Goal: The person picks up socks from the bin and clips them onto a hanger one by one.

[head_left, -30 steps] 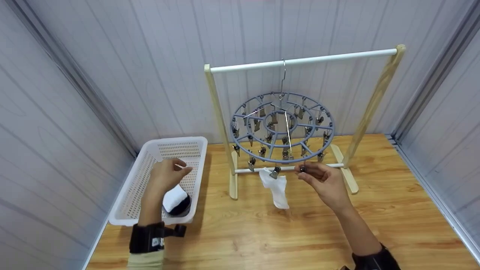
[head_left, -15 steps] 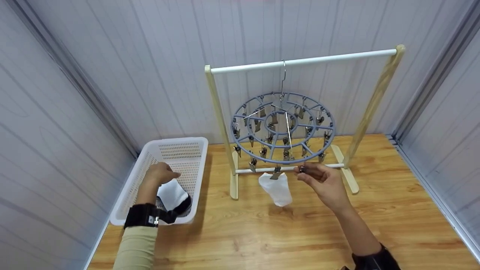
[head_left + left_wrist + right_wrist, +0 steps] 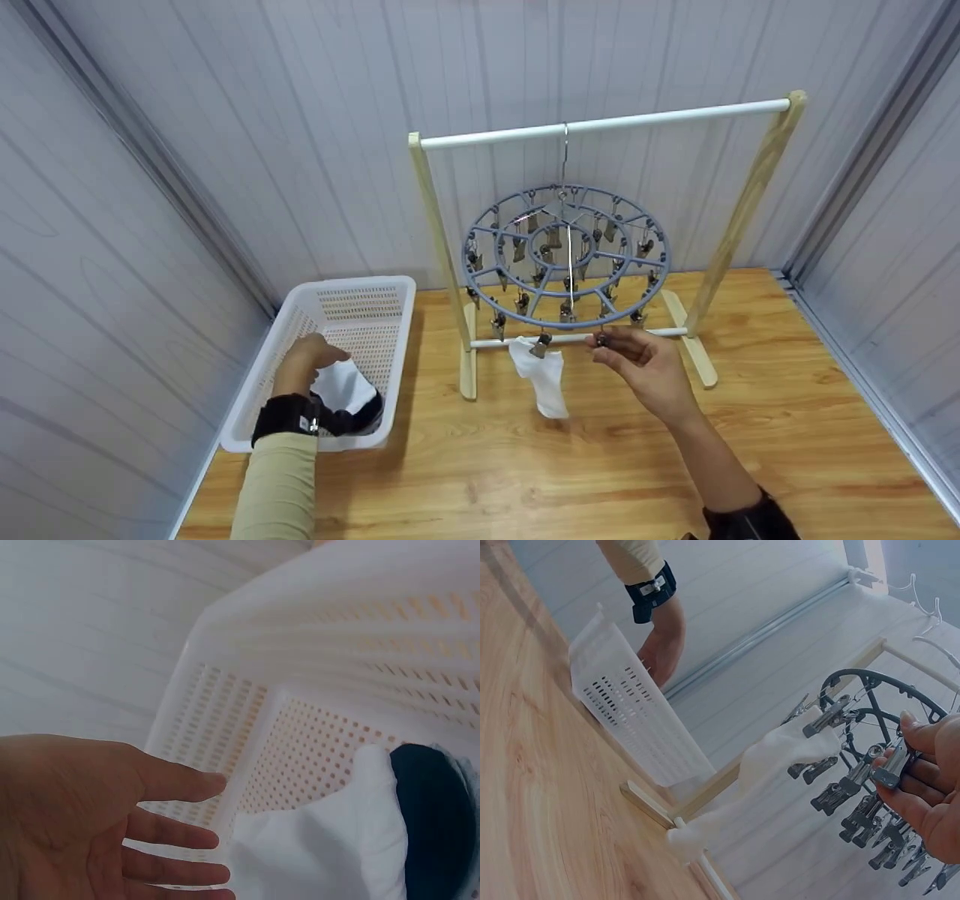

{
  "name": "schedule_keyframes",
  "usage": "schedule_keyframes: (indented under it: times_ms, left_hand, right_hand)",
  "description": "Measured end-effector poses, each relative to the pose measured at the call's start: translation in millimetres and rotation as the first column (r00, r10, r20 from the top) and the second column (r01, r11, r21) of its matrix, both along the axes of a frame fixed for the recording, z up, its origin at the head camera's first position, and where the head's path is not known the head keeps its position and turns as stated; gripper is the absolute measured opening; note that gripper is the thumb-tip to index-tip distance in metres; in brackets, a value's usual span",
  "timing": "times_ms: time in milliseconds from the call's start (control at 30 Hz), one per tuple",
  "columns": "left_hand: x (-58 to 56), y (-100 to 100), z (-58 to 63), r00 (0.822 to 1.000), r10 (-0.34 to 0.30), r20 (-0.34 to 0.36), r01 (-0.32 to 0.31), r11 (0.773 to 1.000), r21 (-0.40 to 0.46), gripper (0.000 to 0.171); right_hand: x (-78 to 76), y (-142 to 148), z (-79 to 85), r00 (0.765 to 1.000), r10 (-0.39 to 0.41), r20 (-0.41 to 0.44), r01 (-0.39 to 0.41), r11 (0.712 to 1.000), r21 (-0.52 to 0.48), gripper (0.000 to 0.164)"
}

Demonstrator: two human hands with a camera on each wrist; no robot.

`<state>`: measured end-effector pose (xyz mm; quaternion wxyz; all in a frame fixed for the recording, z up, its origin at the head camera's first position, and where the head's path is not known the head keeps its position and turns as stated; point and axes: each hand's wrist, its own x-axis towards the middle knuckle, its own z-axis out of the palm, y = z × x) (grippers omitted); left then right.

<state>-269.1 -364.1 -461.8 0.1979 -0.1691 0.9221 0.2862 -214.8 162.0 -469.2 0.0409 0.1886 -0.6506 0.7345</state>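
Note:
My left hand [image 3: 304, 364] reaches into the white basket [image 3: 217, 637], its thumb and fingers extended beside a white sock [image 3: 300, 855]. Whether the fingertips touch that sock, I cannot tell. A dark sock [image 3: 435, 817] lies against the white one. My right hand [image 3: 652, 371] pinches a metal clip [image 3: 892, 766] at the front rim of the round blue-grey drying hanger [image 3: 517, 315]. To the left of that hand, another white sock [image 3: 546, 379] hangs from a neighbouring clip [image 3: 540, 345].
The hanger is hooked on the white rod [image 3: 637, 118] of a wooden stand [image 3: 750, 202]. Several more clips dangle from its rings. Basket and stand are on a wood-grain table [image 3: 480, 480], with pale panel walls [image 3: 337, 135] behind and at both sides.
My left hand has moved down and left, lower into the basket beside the white sock. The hanging sock has swung and turned with the hanger. My right hand stays almost still on its clip.

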Motion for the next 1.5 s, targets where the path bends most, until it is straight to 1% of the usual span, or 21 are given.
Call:
schedule_keyframes:
  times_ms: [133, 300, 400, 500, 567, 667, 733, 867, 1000, 1167, 1300, 1367, 1500]
  left_hand:
    - [2.2, -5.2, -6.7, 0.998, 0.048, 0.034, -0.050, 0.996, 0.073, 0.059]
    - [3.4, -9.8, -12.1, 0.993, 0.093, 0.067, -0.101, 0.985, 0.139, 0.065]
    - [3.3, -11.8, -13.3, 0.991, 0.113, 0.073, -0.124, 0.979, 0.164, 0.071]
    - [3.5, -13.1, -14.0, 0.988, 0.138, 0.075, -0.149, 0.975, 0.166, 0.074]
    - [3.8, -14.1, -13.7, 0.988, 0.135, 0.077, -0.145, 0.980, 0.138, 0.074]
    - [3.1, -16.9, -13.9, 0.993, 0.097, 0.075, -0.102, 0.992, 0.074, 0.072]
    - [1.9, -18.5, -14.5, 0.995, 0.076, 0.069, -0.079, 0.996, 0.042, 0.072]
    - [-0.2, -20.3, -15.4, 0.997, 0.054, 0.063, -0.055, 0.998, 0.021, 0.073]
    - [0.7, -21.6, -16.4, 0.997, 0.039, 0.063, -0.039, 0.999, -0.010, 0.074]
    - [5.0, -23.8, -19.1, 0.997, 0.065, 0.039, -0.066, 0.998, 0.004, 0.073]
    - [6.1, -24.8, -19.2, 0.996, 0.086, 0.011, -0.087, 0.996, 0.010, 0.077]
    - [5.4, -25.0, -19.1, 0.996, 0.086, -0.016, -0.086, 0.996, -0.001, 0.073]
    - [4.3, -24.5, -19.2, 0.994, 0.079, -0.078, -0.083, 0.995, -0.058, 0.062]
  right_hand:
    - [0.0, -0.3, -1.2, 1.000, 0.010, -0.011, -0.010, 1.000, -0.013, 0.032]
    - [0.5, -1.3, -1.2, 1.000, 0.011, -0.006, -0.011, 1.000, -0.001, 0.031]
    - [1.0, -1.9, -1.8, 1.000, 0.002, -0.007, -0.002, 1.000, 0.014, 0.032]
    - [1.6, -2.3, -2.8, 1.000, -0.003, -0.009, 0.003, 1.000, 0.020, 0.033]
    - [1.4, -2.3, -2.8, 1.000, -0.003, -0.009, 0.003, 1.000, 0.020, 0.033]
    - [1.1, -2.3, -2.8, 1.000, -0.002, -0.013, 0.003, 1.000, 0.019, 0.032]
    - [1.0, -2.3, -2.9, 1.000, 0.000, -0.017, 0.000, 1.000, 0.016, 0.032]
    - [1.0, -2.1, -2.9, 1.000, 0.000, -0.027, 0.000, 1.000, 0.028, 0.030]
    - [1.7, -1.6, -2.7, 1.000, -0.004, -0.019, 0.005, 0.999, 0.040, 0.029]
    - [1.9, -1.7, -2.1, 1.000, -0.006, -0.004, 0.007, 0.999, 0.046, 0.029]
    - [1.3, -2.0, -1.8, 1.000, -0.002, -0.002, 0.002, 0.999, 0.052, 0.029]
    - [1.3, -1.9, -1.7, 1.000, 0.000, -0.004, 0.000, 0.999, 0.049, 0.029]
    - [1.8, -1.6, -1.9, 1.000, 0.002, -0.009, -0.001, 0.999, 0.049, 0.030]
